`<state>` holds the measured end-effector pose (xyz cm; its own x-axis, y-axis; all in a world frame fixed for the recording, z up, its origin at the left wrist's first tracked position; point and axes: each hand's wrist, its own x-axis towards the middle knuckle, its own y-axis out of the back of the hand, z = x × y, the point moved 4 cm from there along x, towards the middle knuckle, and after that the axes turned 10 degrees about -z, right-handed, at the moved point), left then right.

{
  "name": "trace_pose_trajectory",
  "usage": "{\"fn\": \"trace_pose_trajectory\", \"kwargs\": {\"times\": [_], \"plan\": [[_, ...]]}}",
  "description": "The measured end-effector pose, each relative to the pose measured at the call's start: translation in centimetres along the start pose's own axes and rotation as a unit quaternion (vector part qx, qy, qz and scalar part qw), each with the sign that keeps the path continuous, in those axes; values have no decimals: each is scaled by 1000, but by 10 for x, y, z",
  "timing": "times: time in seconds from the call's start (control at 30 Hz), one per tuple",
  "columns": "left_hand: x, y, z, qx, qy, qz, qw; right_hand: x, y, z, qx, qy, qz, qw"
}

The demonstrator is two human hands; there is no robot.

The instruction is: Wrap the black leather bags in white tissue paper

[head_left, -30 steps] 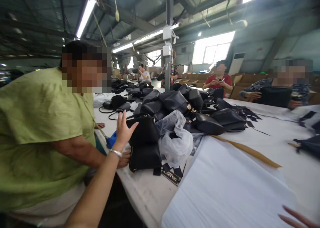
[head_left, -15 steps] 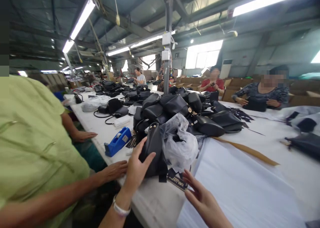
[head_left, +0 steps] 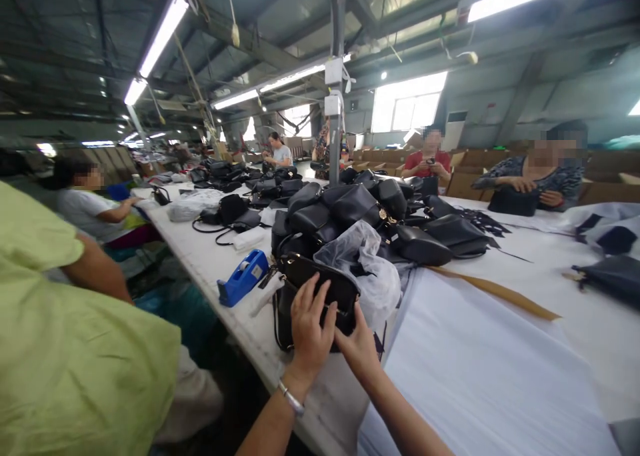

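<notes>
A black handbag (head_left: 283,306) stands on the near edge of the table, its zipped top tilted toward me. Across its front lies my left hand (head_left: 313,329), open, fingers spread over the black surface and a bracelet at the wrist. My right hand (head_left: 359,346) grips the bag's right end, the thumb up along the edge; its other fingers are partly hidden. Crumpled clear plastic (head_left: 377,283) sits against the bag's far right side. A blue tape dispenser (head_left: 244,279) is to the left, beside a small white wrapped roll (head_left: 267,295).
Behind the bag rises a pile of black handbags (head_left: 355,206). White sheets (head_left: 465,349) cover the table at right, with a brown strip (head_left: 500,293) along their far edge. A co-worker in a green shirt (head_left: 85,336) is close on my left; others sit across the table.
The handbag has turned so its top and broad face show toward me. My right hand has moved left from the label onto the bag. The green-shirted co-worker's hands have left the table edge.
</notes>
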<state>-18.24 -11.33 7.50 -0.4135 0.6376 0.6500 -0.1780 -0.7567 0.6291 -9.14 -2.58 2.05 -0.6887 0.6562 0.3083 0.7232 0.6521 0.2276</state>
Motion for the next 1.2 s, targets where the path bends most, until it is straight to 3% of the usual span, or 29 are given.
{"fn": "trace_pose_trajectory", "kwargs": {"times": [0.1, 0.17, 0.27, 0.37, 0.47, 0.57, 0.67, 0.83, 0.9, 0.97, 1.07, 1.13, 1.2], "plan": [[2, -7, 19, -23, -20, -7, 1000, 10, 15, -1, 10, 0, 25, 1000], [2, -2, 26, -65, -26, -1, 998, 8, 34, -3, 5, -6, 44, 999], [1, 27, 31, -120, -29, 52, 991, -15, 74, -9, -15, -22, 58, 998], [4, 55, 39, -124, -34, 88, 988, -60, 124, -14, -45, -54, 67, 995], [11, 49, 56, -178, -40, -17, 983, -114, 177, -16, -70, -88, 92, 989], [11, 16, 89, -282, -70, -173, 941, -167, 222, -18, -89, -108, 122, 983], [2, -19, 127, -346, -105, -279, 889, -213, 252, -15, -102, -128, 137, 977], [-16, -65, 164, -379, -125, -359, 844, -267, 268, -5, -83, -180, 142, 970], [-22, -79, 168, -389, -113, -375, 834, -276, 265, -9, -38, -162, 138, 976], [-24, -84, 171, -373, -128, -366, 843, -277, 262, -20, -13, -118, 162, 980], [-24, -76, 177, -286, -257, -292, 876, -269, 264, -41, -75, -72, 255, 961], [-25, -71, 182, -226, -351, -247, 875, -260, 267, -52, -162, -82, 305, 935], [-26, -69, 185, -193, -398, -234, 866, -252, 271, -58, -230, -104, 328, 910]]}}
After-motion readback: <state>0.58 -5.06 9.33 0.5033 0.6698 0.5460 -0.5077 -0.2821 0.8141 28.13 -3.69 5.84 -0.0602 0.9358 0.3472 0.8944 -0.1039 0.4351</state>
